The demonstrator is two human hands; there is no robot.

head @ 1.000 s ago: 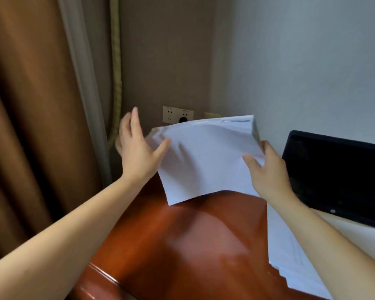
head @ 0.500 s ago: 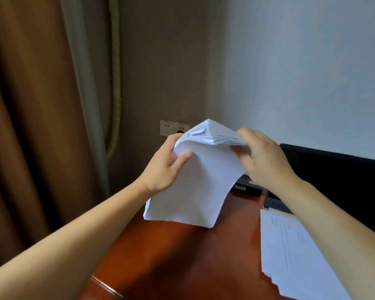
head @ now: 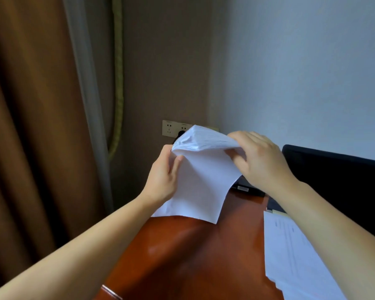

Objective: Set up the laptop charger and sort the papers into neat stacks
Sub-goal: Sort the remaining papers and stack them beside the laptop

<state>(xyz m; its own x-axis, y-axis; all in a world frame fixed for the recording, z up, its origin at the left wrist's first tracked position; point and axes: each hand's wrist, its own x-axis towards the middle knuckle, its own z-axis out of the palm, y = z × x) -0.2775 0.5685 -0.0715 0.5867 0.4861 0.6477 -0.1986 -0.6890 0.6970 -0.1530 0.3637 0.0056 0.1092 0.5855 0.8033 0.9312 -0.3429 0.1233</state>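
Arching papers [head: 204,187] between both grips [head: 162,180] [head: 260,161]

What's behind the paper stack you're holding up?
Left of the paper stack, the wall socket plate peeks out with part of a black plug. Its right portion and any cable are covered.

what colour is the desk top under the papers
Glossy reddish-brown wood, seen in the head view: the desk top below the held papers.

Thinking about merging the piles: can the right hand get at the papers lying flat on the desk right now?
Probably, once freed: the right hand grips the held bundle with the left hand; the flat papers lie uncovered just beneath its forearm.
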